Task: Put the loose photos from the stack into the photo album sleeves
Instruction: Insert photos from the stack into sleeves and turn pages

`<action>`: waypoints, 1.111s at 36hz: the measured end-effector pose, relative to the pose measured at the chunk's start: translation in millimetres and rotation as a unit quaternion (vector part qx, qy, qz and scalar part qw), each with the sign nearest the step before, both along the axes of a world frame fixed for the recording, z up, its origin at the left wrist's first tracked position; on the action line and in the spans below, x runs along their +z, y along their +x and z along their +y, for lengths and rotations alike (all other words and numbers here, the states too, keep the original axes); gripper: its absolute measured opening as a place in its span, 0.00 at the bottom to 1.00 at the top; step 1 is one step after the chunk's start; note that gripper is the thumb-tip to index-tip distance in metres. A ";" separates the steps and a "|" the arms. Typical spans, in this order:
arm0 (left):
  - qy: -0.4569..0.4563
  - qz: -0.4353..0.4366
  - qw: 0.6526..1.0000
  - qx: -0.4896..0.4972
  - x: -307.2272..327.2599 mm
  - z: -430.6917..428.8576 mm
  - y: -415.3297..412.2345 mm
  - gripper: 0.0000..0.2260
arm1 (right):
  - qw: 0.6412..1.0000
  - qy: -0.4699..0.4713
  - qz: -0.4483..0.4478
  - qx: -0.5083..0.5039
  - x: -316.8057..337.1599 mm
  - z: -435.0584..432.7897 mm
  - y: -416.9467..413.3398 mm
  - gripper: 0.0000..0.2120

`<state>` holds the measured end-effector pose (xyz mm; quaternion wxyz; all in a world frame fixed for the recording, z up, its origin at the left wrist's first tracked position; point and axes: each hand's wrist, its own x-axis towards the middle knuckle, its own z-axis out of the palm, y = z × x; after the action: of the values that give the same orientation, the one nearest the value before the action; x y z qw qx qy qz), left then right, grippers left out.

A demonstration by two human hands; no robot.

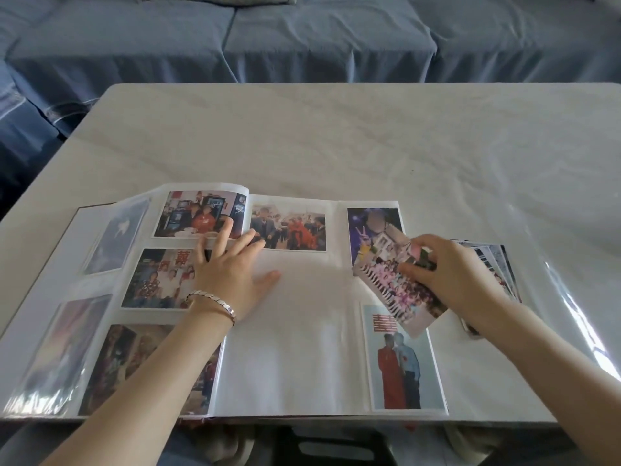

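I see the left hand flat, fingers spread, on the open album, while the right hand pinches a tilted loose photo over its right page, beside the stack

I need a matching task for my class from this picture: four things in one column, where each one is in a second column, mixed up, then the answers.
Column A
1. left hand
2. group photo
3. photo stack
4. bracelet

Column B
a. on the table, right of the album
b. spread flat on the album's open pages
c. around the left wrist
d. pinched in the right hand, tilted

Pairs: 1-b, 2-d, 3-a, 4-c
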<state>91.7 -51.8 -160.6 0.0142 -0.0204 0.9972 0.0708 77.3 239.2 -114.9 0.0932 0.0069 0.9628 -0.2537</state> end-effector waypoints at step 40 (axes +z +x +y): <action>0.017 -0.007 1.000 0.002 5.4 0.7 1.3 0.26 | 0.959 -0.039 -0.168 0.226 -19.7 -37.2 -51.3 0.23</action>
<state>93.0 -51.1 -155.1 0.0210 -0.0223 0.9957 0.0878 26.0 202.0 -134.6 0.3087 -0.1724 0.8990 -0.2582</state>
